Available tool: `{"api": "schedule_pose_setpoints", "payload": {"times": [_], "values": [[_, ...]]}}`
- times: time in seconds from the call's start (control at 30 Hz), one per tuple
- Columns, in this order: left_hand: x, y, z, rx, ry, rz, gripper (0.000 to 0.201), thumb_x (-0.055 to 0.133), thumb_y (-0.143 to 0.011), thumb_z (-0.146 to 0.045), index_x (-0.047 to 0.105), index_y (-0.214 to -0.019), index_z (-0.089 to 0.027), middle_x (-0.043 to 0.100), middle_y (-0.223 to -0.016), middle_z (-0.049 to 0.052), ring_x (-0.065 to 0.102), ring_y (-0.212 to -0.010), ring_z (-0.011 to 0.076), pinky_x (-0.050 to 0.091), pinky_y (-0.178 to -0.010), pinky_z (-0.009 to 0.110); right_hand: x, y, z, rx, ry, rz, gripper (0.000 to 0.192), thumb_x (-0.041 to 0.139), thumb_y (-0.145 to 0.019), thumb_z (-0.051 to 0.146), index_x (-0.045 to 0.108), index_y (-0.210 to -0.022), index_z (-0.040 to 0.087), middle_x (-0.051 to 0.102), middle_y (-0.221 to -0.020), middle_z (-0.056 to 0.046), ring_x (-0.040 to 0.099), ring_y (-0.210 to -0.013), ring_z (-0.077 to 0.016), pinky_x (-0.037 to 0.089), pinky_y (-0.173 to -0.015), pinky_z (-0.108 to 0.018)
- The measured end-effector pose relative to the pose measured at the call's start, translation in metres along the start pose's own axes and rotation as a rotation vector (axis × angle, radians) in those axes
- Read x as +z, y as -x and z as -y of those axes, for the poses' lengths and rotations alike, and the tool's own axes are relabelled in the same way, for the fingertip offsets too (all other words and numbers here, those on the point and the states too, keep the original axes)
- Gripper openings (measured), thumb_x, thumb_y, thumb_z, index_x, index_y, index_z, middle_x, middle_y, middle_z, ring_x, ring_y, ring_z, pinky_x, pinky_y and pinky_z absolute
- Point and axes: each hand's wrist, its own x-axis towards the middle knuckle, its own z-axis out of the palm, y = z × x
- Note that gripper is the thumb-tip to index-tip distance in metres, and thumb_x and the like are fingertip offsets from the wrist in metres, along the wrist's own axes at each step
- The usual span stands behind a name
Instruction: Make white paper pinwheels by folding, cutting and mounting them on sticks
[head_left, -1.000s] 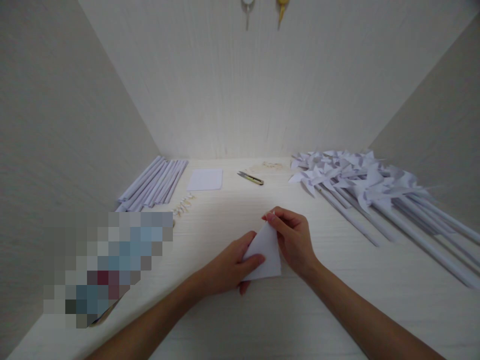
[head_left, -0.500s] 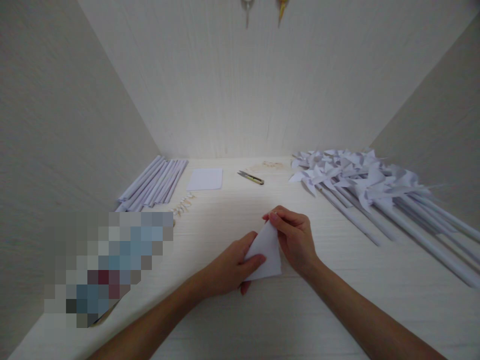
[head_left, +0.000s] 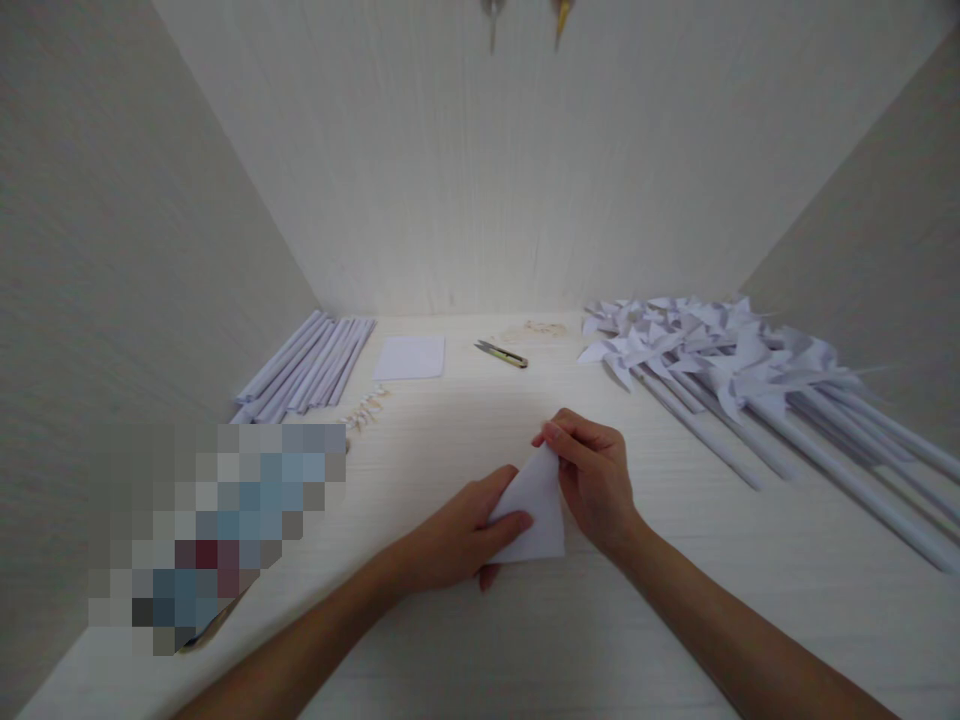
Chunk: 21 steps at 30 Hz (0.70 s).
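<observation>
A white paper sheet folded into a triangle [head_left: 538, 505] lies on the pale table [head_left: 465, 440] in the middle. My left hand [head_left: 465, 530] presses on its lower left edge with thumb and fingers. My right hand [head_left: 592, 475] pinches the triangle's upper tip between thumb and forefinger. Both hands touch the same paper.
A row of rolled white paper sticks [head_left: 307, 365] lies at the far left, with a stack of square sheets [head_left: 410, 357] and a small snipper [head_left: 501, 353] beside it. Several finished paper pinwheels [head_left: 720, 370] fill the right side. Small pins [head_left: 367, 408] sit near the sticks.
My right hand has shifted slightly up and right along the triangle's tip. The left hand and the paper stay nearly in place.
</observation>
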Motion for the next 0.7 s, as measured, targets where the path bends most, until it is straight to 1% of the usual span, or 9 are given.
{"api": "schedule_pose_setpoints", "payload": {"times": [0.07, 0.13, 0.23, 0.3, 0.37, 0.47, 0.53, 0.63, 0.7], "values": [[0.000, 0.000, 0.000, 0.002, 0.006, -0.002, 0.017, 0.045, -0.079, -0.032, 0.040, -0.085, -0.017, 0.046, -0.060, -0.005, 0.040, -0.036, 0.0035, 0.030, -0.030, 0.014, 0.002, 0.000, 0.001, 0.039, -0.018, -0.013, 0.020, 0.064, -0.065, 0.025, 0.060, -0.047, 0.017, 0.044, -0.045, 0.004, 0.034, -0.045, -0.0070, 0.022, -0.042, -0.023], [0.000, 0.000, -0.001, -0.002, 0.023, 0.005, 0.017, 0.045, -0.079, -0.032, 0.040, -0.086, -0.017, 0.046, -0.060, -0.005, 0.040, -0.035, 0.0034, 0.030, -0.029, 0.014, 0.003, -0.001, 0.001, 0.080, -0.056, -0.018, 0.024, 0.064, -0.064, 0.032, 0.059, -0.047, 0.017, 0.043, -0.042, 0.004, 0.033, -0.042, -0.0069, 0.021, -0.041, -0.023], [-0.001, -0.001, -0.001, -0.007, 0.065, 0.009, 0.018, 0.045, -0.079, -0.033, 0.040, -0.088, -0.018, 0.046, -0.059, -0.006, 0.039, -0.034, 0.0034, 0.030, -0.029, 0.014, 0.005, -0.003, 0.001, 0.138, -0.128, -0.013, 0.036, 0.059, -0.064, 0.047, 0.060, -0.046, 0.017, 0.045, -0.043, 0.001, 0.036, -0.042, -0.0086, 0.023, -0.040, -0.024], [-0.001, -0.001, 0.000, -0.010, 0.077, 0.004, 0.019, 0.046, -0.078, -0.033, 0.040, -0.089, -0.018, 0.047, -0.060, -0.005, 0.040, -0.033, 0.0035, 0.029, -0.028, 0.014, 0.005, -0.004, 0.001, 0.151, -0.129, 0.005, 0.039, 0.057, -0.064, 0.052, 0.061, -0.047, 0.016, 0.047, -0.046, 0.000, 0.038, -0.044, -0.0096, 0.024, -0.041, -0.024], [-0.001, -0.001, 0.000, -0.012, 0.082, -0.003, 0.020, 0.046, -0.078, -0.034, 0.040, -0.089, -0.018, 0.047, -0.061, -0.005, 0.040, -0.033, 0.0035, 0.029, -0.028, 0.014, 0.003, -0.004, 0.000, 0.127, -0.072, 0.041, 0.036, 0.058, -0.065, 0.050, 0.062, -0.050, 0.017, 0.047, -0.047, 0.000, 0.037, -0.044, -0.0092, 0.023, -0.042, -0.024], [0.000, -0.001, 0.001, -0.009, 0.096, -0.007, 0.022, 0.047, -0.078, -0.035, 0.041, -0.091, -0.018, 0.048, -0.061, -0.005, 0.039, -0.032, 0.0034, 0.028, -0.028, 0.015, -0.001, -0.003, -0.003, 0.050, 0.056, 0.107, 0.028, 0.059, -0.069, 0.042, 0.063, -0.055, 0.017, 0.044, -0.047, 0.002, 0.034, -0.045, -0.0085, 0.021, -0.042, -0.024], [0.000, -0.001, 0.002, -0.006, 0.110, -0.001, 0.023, 0.048, -0.078, -0.035, 0.041, -0.091, -0.018, 0.048, -0.059, -0.005, 0.039, -0.032, 0.0034, 0.028, -0.028, 0.015, -0.003, -0.003, -0.005, 0.009, 0.112, 0.118, 0.026, 0.057, -0.072, 0.038, 0.063, -0.056, 0.017, 0.041, -0.047, 0.003, 0.033, -0.045, -0.0081, 0.020, -0.042, -0.024], [-0.002, -0.002, 0.003, -0.005, 0.138, 0.017, 0.023, 0.048, -0.077, -0.035, 0.042, -0.089, -0.017, 0.048, -0.056, -0.006, 0.040, -0.033, 0.0033, 0.029, -0.030, 0.014, -0.006, -0.005, -0.008, -0.013, 0.138, 0.075, 0.025, 0.057, -0.073, 0.036, 0.063, -0.057, 0.018, 0.040, -0.047, 0.004, 0.031, -0.044, -0.0073, 0.019, -0.041, -0.023], [-0.007, -0.005, 0.004, 0.006, 0.167, 0.018, 0.023, 0.050, -0.076, -0.035, 0.043, -0.085, -0.016, 0.052, -0.059, -0.004, 0.045, -0.035, 0.0044, 0.033, -0.032, 0.014, -0.008, -0.007, -0.009, -0.016, 0.150, 0.007, 0.026, 0.057, -0.072, 0.038, 0.064, -0.058, 0.018, 0.039, -0.046, 0.004, 0.030, -0.043, -0.0072, 0.019, -0.041, -0.023]]}}
